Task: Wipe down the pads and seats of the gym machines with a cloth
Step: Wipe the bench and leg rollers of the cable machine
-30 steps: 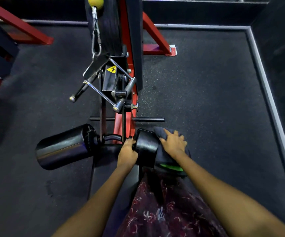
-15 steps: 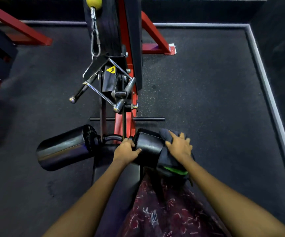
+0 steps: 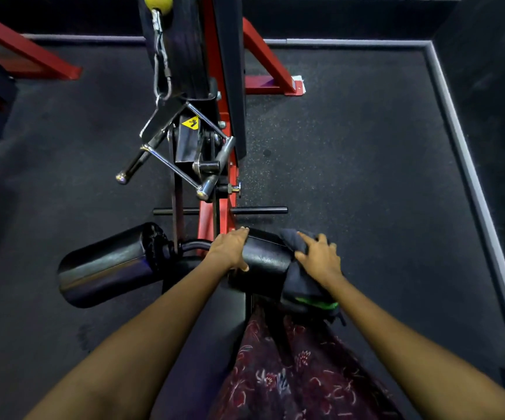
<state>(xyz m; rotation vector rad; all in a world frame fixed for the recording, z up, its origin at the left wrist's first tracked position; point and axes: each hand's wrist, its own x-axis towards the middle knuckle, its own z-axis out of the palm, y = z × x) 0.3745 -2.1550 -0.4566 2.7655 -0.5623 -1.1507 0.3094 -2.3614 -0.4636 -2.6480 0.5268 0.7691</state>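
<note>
Dark rubber floor spreads wide and bare to the right of the machine, up to a grey border strip along the far and right edges. Red frame legs stand at the far side. On the right roller pad, the right hand presses a dark cloth with fingers spread flat, a wide grip. The left hand curls round that pad's inner end. The left roller pad sits just beside, with open floor to its left.
</note>
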